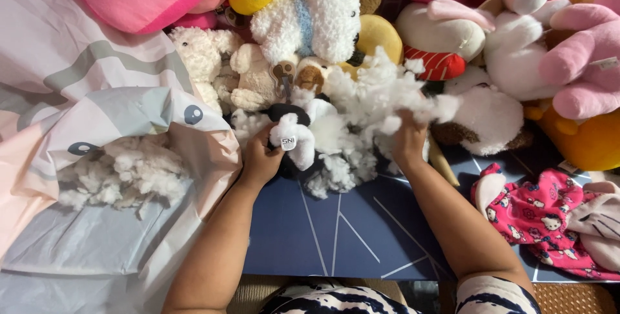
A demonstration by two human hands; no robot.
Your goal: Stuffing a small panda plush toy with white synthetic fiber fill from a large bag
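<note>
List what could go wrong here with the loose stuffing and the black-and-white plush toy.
1. The right hand grips a loose clump of white stuffing; tufts could drift among the stuffed animals behind.
2. The left hand holds the black-and-white plush toy by one edge; it might slip.
3. Stuffing in the open bag could spill.
</note>
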